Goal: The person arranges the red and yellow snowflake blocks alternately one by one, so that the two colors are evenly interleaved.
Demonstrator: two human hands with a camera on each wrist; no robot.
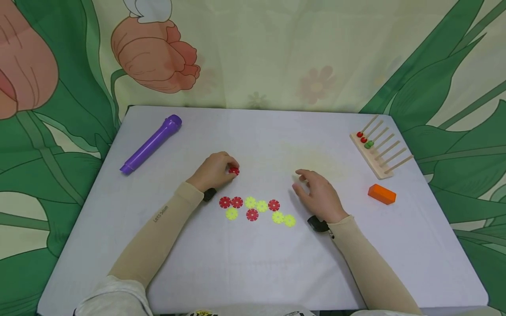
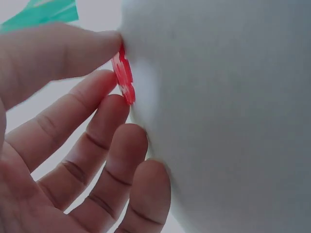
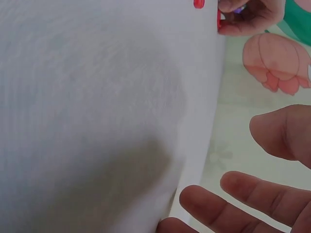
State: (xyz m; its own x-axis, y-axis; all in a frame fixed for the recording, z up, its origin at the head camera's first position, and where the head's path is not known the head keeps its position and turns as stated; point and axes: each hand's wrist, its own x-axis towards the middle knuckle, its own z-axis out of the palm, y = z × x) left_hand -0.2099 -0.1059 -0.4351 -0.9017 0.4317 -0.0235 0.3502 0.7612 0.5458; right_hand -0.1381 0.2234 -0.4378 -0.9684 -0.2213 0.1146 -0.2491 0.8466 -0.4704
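Note:
Between thumb and fingertips my left hand [image 1: 216,170] pinches a red flower-shaped disc [image 1: 234,170], just beyond the group of discs. In the left wrist view this red disc [image 2: 124,77] stands on edge close to the white tabletop. My right hand [image 1: 321,195] is held over the table to the right of the discs, fingers relaxed and holding nothing. Two rows of discs lie in the middle: red ones such as the leftmost red disc [image 1: 225,202], and yellow ones such as the rightmost yellow disc [image 1: 290,220].
A purple tube-shaped microphone [image 1: 152,144] lies at the far left of the white table [image 1: 245,267]. At the right, a wooden peg rack [image 1: 371,158] carries red and green beads on its pegs. An orange block [image 1: 381,194] lies nearer. A flower-printed cloth [image 1: 253,52] hangs behind.

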